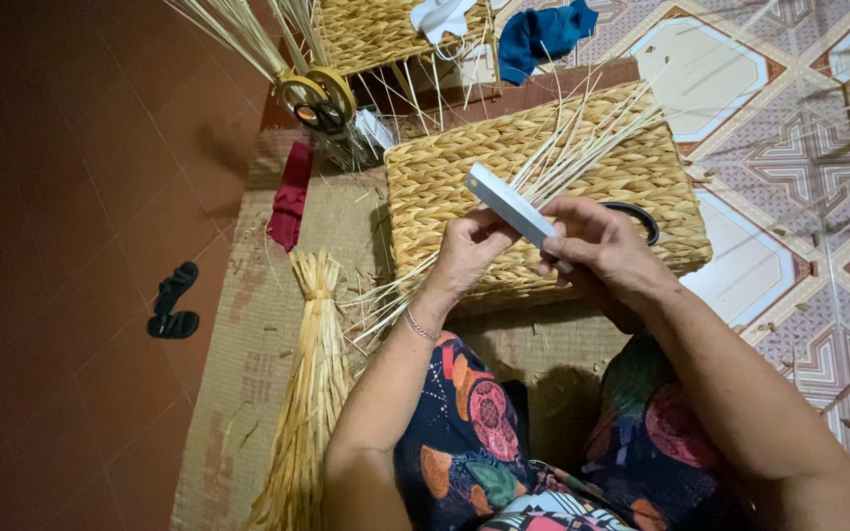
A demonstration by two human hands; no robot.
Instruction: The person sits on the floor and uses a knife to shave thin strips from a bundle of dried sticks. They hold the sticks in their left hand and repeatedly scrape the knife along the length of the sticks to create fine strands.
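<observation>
My right hand (602, 246) grips a flat white strip-shaped tool (509, 204) that angles up to the left. My left hand (469, 254) pinches a bunch of thin pale straw strands (568, 157), which fan out to the upper right and trail down to the lower left. Both hands hover over a woven straw basket (445, 172) lying on its side in front of my lap. A dark ring-shaped object (638, 213) rests on the basket just behind my right hand.
A tied bundle of straw (312, 383) lies on the woven mat (248, 334) at my left. Yellow-handled scissors (315, 96), a red cloth (290, 195), a second basket (371, 34), a blue cloth (543, 32) and a dark sandal (173, 301) lie around.
</observation>
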